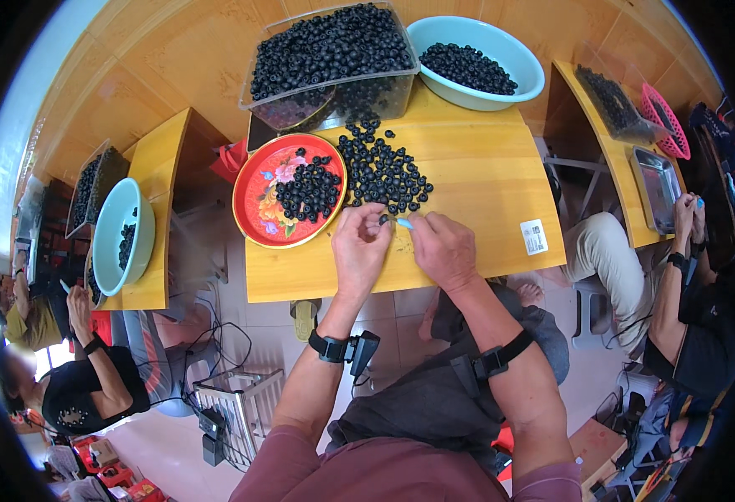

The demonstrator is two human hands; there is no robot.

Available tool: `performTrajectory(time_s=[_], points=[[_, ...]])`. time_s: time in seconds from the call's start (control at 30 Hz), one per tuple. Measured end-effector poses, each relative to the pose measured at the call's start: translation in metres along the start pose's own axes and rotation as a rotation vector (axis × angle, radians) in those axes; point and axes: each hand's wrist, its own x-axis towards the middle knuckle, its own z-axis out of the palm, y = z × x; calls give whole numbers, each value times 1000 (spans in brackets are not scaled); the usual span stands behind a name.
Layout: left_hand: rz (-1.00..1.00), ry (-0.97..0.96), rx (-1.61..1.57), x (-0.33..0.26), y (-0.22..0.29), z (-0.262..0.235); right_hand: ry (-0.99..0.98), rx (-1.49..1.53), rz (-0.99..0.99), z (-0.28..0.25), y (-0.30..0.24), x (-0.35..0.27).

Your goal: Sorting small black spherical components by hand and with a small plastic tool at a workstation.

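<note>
Above the near edge of the yellow table point(484, 201), my hands are close together. Between the fingertips of my left hand point(361, 247) is one black bead point(384, 219). My right hand point(444, 249) pinches a small light-blue tool point(404, 223), its tip pointing at that bead; whether they touch is too small to tell. Just beyond my fingers lies a loose pile of black beads point(384, 171). To the left, a red flowered tray point(250, 219) carries more black beads point(309, 188).
At the back stand a clear plastic bin point(384, 99) heaped with black beads and a light-blue basin point(501, 63) partly filled with them. A white label point(534, 238) is on the table's right. People work at tables on both sides, one near another blue basin point(125, 238).
</note>
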Motion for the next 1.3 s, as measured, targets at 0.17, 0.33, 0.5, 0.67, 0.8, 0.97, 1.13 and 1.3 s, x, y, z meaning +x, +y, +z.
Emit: performTrajectory(time_s=[0.17, 0.33, 0.5, 0.67, 0.8, 0.97, 1.13, 1.3], points=[[29, -36, 106, -1, 3, 0, 0, -9, -32, 1, -1, 0], [38, -50, 158, -2, 8, -1, 13, -5, -35, 1, 0, 0], [30, -38, 77, -2, 0, -1, 12, -1, -32, 4, 1, -2], [-16, -27, -183, -4, 0, -4, -38, -16, 7, 5, 2, -3], [56, 31, -123, -1, -1, -7, -33, 15, 81, 4, 0, -1], [312, 159, 303, 19, 20, -37, 42, 33, 200, 6, 5, -2], [271, 143, 580, 55, 37, -67, 57, 64, 216, 3, 6, 0], [398, -209, 753, 33, 45, -31, 65, 77, 260, 6, 7, -2]])
